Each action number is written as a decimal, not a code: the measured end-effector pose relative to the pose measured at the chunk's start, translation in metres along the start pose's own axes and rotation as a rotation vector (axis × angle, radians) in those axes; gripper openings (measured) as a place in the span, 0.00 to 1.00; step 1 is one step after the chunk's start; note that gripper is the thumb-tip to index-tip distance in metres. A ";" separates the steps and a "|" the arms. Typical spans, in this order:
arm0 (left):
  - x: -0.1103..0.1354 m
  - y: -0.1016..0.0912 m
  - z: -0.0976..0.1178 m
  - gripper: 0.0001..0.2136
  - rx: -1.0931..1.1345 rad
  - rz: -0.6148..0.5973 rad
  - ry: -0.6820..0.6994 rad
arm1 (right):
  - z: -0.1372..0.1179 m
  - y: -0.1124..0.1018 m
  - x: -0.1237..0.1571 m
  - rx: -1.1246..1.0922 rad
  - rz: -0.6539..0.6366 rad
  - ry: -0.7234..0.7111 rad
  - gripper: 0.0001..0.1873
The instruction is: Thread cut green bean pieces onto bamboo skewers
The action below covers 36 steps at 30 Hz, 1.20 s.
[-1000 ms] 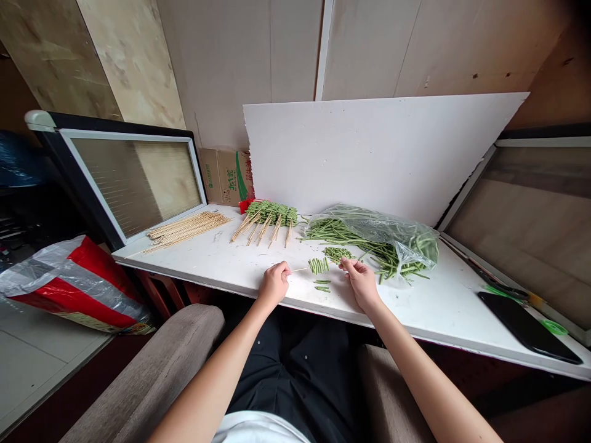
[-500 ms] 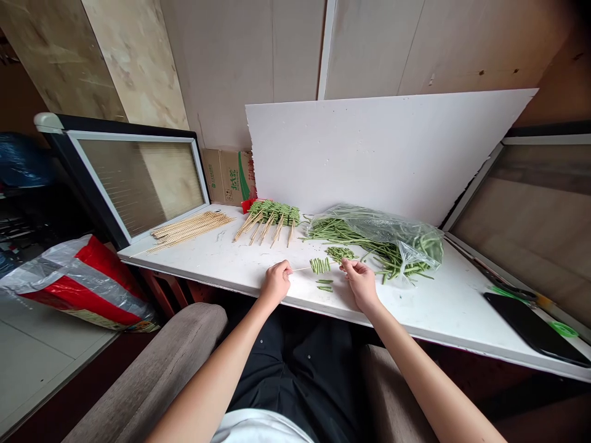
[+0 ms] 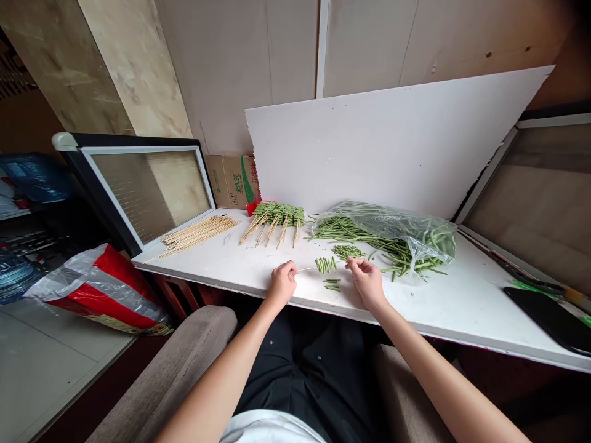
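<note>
My left hand (image 3: 282,282) is closed on the blunt end of a thin bamboo skewer (image 3: 308,268) that carries a few short green bean pieces (image 3: 325,264). My right hand (image 3: 366,280) pinches another bean piece at the skewer's tip. Two or three cut bean pieces (image 3: 332,285) lie loose on the white table (image 3: 240,261) between my hands. A small heap of cut pieces (image 3: 347,251) sits just beyond my right hand.
A clear plastic bag of long green beans (image 3: 392,234) lies behind the heap. Finished bean skewers (image 3: 277,218) and a pile of bare bamboo skewers (image 3: 198,231) lie farther left. A black phone (image 3: 549,320) is at the right edge. A red and white sack (image 3: 96,289) lies on the floor.
Both hands stay on the skewer in the same grip. The view has shifted, so everything sits slightly further right in the frame.
</note>
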<state>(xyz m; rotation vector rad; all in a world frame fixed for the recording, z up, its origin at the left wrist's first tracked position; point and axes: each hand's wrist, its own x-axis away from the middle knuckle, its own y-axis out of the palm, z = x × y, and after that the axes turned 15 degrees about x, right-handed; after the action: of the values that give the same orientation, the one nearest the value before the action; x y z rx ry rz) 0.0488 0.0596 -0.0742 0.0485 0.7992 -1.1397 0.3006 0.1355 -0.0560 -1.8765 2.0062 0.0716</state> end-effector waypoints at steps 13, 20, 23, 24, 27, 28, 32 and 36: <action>0.002 0.002 0.000 0.11 0.025 0.016 -0.011 | -0.007 -0.006 -0.002 -0.160 -0.032 0.083 0.22; 0.001 0.001 0.001 0.10 0.001 0.001 -0.020 | -0.010 -0.006 0.002 -0.093 0.044 -0.045 0.23; 0.000 0.000 0.002 0.10 0.014 -0.001 -0.040 | -0.013 -0.006 0.004 -0.108 0.032 -0.075 0.22; 0.000 0.000 0.002 0.10 0.017 -0.001 -0.046 | -0.013 -0.007 0.004 -0.109 0.030 -0.084 0.21; 0.000 0.000 0.002 0.10 0.021 -0.007 -0.055 | -0.015 -0.007 0.006 -0.102 0.024 -0.101 0.20; 0.000 0.000 0.002 0.10 0.022 -0.010 -0.057 | -0.016 -0.007 0.006 -0.098 0.022 -0.106 0.20; 0.000 0.000 0.001 0.10 0.029 -0.024 -0.057 | -0.018 -0.008 0.008 -0.075 0.025 -0.127 0.21; 0.000 0.000 0.001 0.11 0.039 -0.044 -0.053 | -0.018 -0.008 0.008 -0.051 0.041 -0.138 0.22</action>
<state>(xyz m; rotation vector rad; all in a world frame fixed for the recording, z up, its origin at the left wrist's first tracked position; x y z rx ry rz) 0.0493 0.0588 -0.0735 0.0331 0.7346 -1.1933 0.3036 0.1215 -0.0404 -1.8087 1.9664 0.2594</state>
